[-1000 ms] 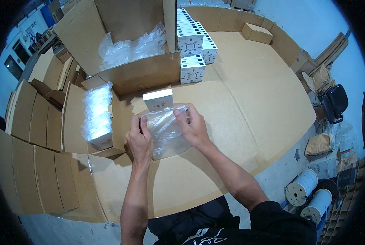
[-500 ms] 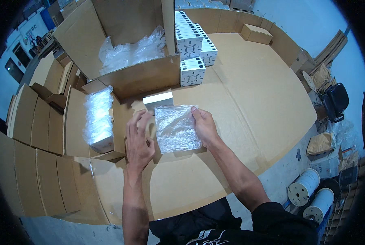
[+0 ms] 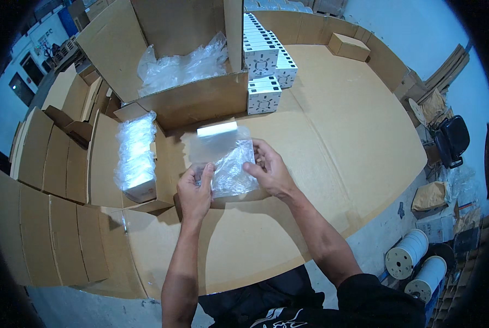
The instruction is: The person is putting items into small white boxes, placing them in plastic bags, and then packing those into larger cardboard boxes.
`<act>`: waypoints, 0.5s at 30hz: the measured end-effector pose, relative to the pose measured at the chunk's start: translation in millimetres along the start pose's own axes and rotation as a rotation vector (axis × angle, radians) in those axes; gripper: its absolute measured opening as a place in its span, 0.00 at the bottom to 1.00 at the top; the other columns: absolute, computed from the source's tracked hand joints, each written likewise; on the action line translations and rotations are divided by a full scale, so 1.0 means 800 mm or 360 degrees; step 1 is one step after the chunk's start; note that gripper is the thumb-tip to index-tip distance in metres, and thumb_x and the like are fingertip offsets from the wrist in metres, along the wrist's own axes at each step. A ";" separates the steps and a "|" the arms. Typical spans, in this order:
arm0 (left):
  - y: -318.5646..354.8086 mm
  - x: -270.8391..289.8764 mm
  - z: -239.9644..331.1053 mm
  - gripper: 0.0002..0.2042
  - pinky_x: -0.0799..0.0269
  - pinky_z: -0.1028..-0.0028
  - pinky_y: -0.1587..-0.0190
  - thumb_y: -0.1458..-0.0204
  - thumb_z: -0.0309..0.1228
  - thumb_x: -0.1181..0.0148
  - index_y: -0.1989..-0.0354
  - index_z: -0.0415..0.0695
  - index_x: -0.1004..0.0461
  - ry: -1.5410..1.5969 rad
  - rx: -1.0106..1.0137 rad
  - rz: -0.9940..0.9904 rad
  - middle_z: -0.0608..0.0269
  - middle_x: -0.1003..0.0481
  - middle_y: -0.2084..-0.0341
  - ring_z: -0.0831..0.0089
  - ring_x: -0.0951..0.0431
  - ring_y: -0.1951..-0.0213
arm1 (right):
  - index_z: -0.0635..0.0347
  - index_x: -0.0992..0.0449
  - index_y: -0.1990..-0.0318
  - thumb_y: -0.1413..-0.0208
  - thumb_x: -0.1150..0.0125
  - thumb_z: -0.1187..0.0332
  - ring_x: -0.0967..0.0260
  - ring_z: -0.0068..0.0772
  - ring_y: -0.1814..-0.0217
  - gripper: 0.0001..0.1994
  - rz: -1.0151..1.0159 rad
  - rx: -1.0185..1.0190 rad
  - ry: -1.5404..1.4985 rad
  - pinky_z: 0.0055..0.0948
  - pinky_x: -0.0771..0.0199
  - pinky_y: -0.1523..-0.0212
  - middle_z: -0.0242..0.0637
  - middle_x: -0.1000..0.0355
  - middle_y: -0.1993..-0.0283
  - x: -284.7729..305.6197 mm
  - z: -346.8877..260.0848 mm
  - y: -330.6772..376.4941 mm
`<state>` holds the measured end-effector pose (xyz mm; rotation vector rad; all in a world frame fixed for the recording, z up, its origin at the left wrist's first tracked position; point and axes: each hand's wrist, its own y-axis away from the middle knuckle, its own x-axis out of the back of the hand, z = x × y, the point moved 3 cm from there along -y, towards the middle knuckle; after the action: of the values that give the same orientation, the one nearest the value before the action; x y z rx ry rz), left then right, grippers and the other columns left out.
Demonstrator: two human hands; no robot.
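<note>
While both forearms reach up from the lower edge, the left hand (image 3: 195,191) and right hand (image 3: 270,170) grasp a clear plastic bag (image 3: 229,164) between them, just above the cardboard-covered table (image 3: 337,136). The left fingers (image 3: 205,174) curl around the bag's lower left edge, thumb on top; the right fingers (image 3: 258,156) pinch its right edge, so the film stretches from one hand to the other. Inside the bag's far end sits what looks like a small white box (image 3: 217,129), though the crinkled film blurs its outline. To the left, a bagged stack of white items (image 3: 136,158) lies in an open flat carton (image 3: 105,164). Beyond the hands stands a large open cardboard box (image 3: 200,101) holding loose clear plastic (image 3: 181,68). Beside it, further back, stacked white patterned boxes (image 3: 263,65) run away in rows, and a small brown carton (image 3: 351,46) rests near the table's far edge.
</note>
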<state>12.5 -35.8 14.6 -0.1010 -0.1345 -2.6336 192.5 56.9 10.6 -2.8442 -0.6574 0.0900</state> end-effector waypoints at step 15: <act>-0.007 -0.001 -0.011 0.12 0.38 0.79 0.72 0.31 0.34 0.47 0.62 0.40 0.22 -0.0040 -0.0343 0.0085 0.74 0.30 0.78 0.86 0.33 0.75 | 0.63 0.21 0.58 0.28 0.45 0.64 0.31 0.15 0.65 0.12 0.0023 -0.0474 -0.0074 0.19 0.30 0.63 0.27 0.26 0.68 -0.010 -0.005 0.003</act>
<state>10.2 -31.8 5.7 -0.2077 0.1421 -2.5865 186.7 50.2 13.9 -3.1407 -0.7133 0.0652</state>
